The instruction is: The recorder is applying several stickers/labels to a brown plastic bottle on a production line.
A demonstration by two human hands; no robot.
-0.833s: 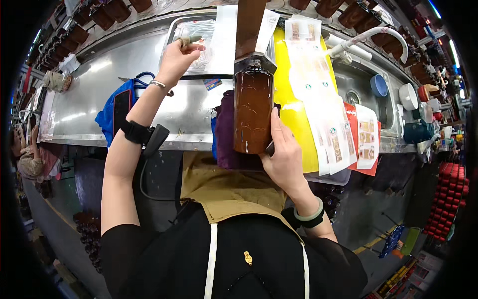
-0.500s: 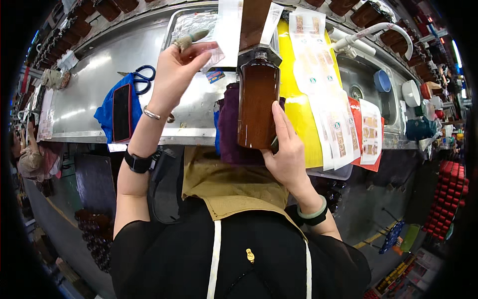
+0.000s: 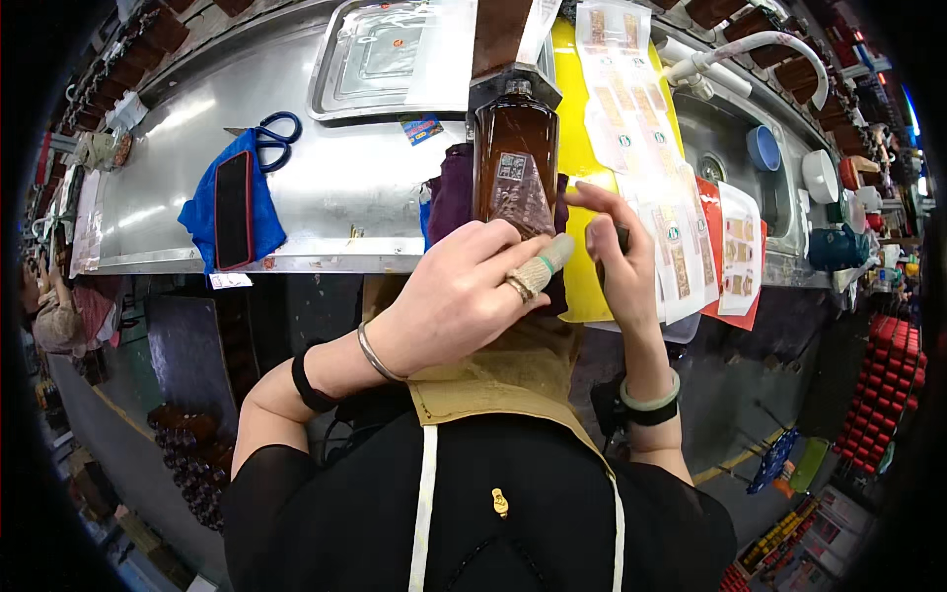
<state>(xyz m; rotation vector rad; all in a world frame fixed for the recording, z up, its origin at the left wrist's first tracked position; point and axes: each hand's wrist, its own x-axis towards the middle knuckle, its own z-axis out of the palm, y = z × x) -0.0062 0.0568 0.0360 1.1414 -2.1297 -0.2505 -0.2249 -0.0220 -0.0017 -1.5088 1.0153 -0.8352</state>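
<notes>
A flat-sided amber brown bottle [image 3: 513,133] lies on a dark purple cloth [image 3: 451,202], neck pointing away from me. Across its lower face is a clear film label [image 3: 523,197] with pale print, its near end under my fingers. My left hand [image 3: 469,291] reaches over the bottle's near end, closed on that film; one finger wears a knitted cover with a pale tip. My right hand [image 3: 623,257] is just right of the bottle, apart from it, index finger and thumb raised. A small dark thing, mostly hidden, sits in its curled fingers.
Left on the steel counter, a phone [image 3: 234,212] lies on a blue cloth [image 3: 264,222] beside scissors [image 3: 276,143]. A metal tray [image 3: 345,64] is behind. Label sheets [image 3: 631,128] cover a yellow sheet [image 3: 577,148] at right, before a sink [image 3: 725,212] with a curved tap [image 3: 760,41].
My left hand has come from above the tray down to the bottle, bringing the clear film onto its face. My right hand has let go of the bottle's side and moved right.
</notes>
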